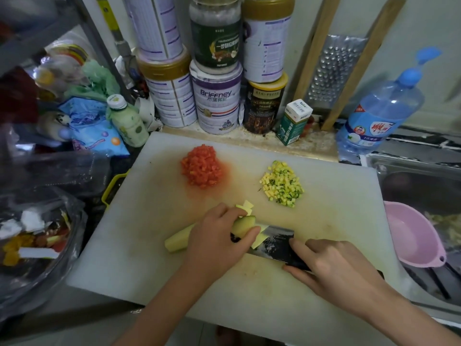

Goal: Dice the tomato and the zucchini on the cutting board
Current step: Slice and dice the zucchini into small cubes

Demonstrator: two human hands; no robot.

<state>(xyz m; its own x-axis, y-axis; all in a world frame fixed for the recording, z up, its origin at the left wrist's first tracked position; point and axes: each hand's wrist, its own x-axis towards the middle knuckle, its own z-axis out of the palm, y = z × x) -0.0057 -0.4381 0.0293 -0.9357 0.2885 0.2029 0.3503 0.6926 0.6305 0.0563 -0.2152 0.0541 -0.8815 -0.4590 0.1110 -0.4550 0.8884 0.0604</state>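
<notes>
A white cutting board [154, 265] carries a heap of diced tomato [201, 167] at the back and a pile of diced zucchini [282, 183] to its right. Near the board's middle lies a piece of zucchini [177, 240], and my left hand [216, 238] holds it down with curled fingers. My right hand [334, 268] grips the dark handle of a cleaver [274, 242]. The blade stands against the cut end of the zucchini, next to my left fingertips. A few pale slices [245, 206] lie just behind my left hand.
Stacked tins [216, 101], a small carton [294, 122] and a grater [335, 71] line the wall behind the board. A blue water bottle [379, 108] stands at the right, above a sink with a pink bowl [414, 236]. Bags and a scrap bowl [32, 245] crowd the left.
</notes>
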